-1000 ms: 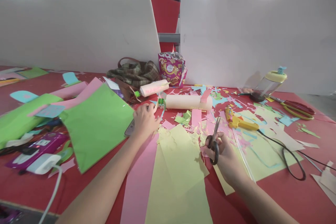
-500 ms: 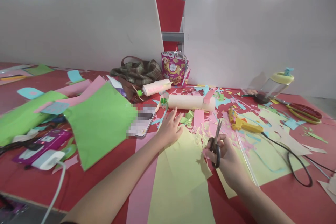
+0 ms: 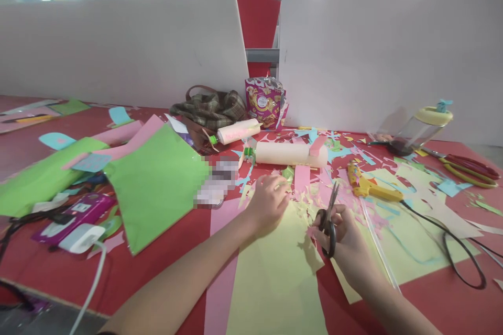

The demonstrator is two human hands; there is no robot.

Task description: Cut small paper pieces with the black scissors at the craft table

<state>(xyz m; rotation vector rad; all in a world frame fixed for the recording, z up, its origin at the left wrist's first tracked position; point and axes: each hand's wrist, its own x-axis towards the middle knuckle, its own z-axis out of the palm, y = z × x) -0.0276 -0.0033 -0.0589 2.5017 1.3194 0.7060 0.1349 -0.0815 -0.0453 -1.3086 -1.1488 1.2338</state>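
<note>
My left hand rests at the far end of a sheet of pale yellow paper, its fingers slightly bent and apart, with nothing in them that I can see. Small yellow and pink scraps lie beside its fingertips. In my right hand is a pair of black-handled scissors, blades pointing up and away from me, above the paper's right side. Just beyond both hands a cream paper-wrapped bottle with a green cap lies on its side. Pink paper shows under the yellow sheet's left edge.
A yellow glue gun with a black cord lies to the right. Farther right are a clear jar and large red-and-yellow-handled scissors. Green card, a blurred phone and a purple power strip are on the left.
My left hand has drawn its fingers in from a flatter, more stretched pose and shifted slightly right. The right hand still holds the scissors. The whole view has turned slightly left.
</note>
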